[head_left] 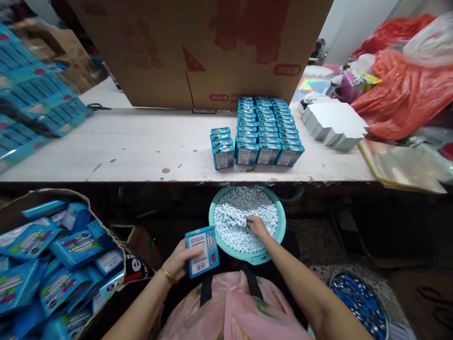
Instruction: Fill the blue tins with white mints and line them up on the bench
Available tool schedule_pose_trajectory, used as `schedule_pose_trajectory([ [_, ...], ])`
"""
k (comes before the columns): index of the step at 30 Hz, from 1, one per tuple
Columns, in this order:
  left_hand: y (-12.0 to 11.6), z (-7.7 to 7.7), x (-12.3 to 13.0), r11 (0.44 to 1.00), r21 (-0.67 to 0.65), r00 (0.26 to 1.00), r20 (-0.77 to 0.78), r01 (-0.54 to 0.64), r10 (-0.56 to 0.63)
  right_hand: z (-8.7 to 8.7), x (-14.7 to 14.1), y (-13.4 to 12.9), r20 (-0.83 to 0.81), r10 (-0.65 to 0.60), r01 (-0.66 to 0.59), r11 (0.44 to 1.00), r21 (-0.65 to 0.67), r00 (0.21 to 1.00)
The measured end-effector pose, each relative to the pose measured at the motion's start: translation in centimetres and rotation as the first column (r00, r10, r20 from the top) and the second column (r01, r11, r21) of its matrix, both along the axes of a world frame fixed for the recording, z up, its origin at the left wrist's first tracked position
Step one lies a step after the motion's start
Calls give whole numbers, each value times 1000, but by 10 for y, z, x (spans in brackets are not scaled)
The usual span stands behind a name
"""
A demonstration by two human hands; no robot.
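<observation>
Blue printed rectangular box gripped in left hand, long axis pointing away from body, left of round turquoise plastic basin; far corner overlaps rim in view, contact unclear. Right hand nearer small white round pellets, fingertips among them; can't tell if pinching any.

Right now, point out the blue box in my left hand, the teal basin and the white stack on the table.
Blue box (205, 259): head view, on its white label.
Teal basin (282, 221): head view, on its right rim.
White stack (334, 117): head view, on its top face.
</observation>
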State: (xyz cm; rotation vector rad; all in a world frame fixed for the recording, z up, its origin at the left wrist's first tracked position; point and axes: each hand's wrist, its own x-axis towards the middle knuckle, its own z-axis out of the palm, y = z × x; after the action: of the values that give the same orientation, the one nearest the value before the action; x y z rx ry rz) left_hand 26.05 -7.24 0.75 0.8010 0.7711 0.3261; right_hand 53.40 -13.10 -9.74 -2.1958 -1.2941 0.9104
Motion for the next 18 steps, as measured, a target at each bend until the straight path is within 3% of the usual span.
schedule_pose_trajectory([
  [3,9,-1,26,970,238,995,-83,-38,59,20,21,-8,-57,-16,18,999,40,998],
  [6,21,-6,51,853,521,983,-171,32,68,56,44,-19,-99,20,-7,991,132,995],
  [8,26,-14,67,761,640,974,-220,106,49,84,55,-25,-113,83,-61,980,188,990],
  [11,29,-28,91,636,755,965,-255,159,61,123,62,-30,-71,196,-183,970,161,978],
  [14,27,-40,109,531,820,953,-294,213,71,154,57,-26,62,308,-311,949,45,949],
  [18,21,-46,119,460,849,946,-319,260,54,182,42,-16,320,401,-388,916,-107,858],
])
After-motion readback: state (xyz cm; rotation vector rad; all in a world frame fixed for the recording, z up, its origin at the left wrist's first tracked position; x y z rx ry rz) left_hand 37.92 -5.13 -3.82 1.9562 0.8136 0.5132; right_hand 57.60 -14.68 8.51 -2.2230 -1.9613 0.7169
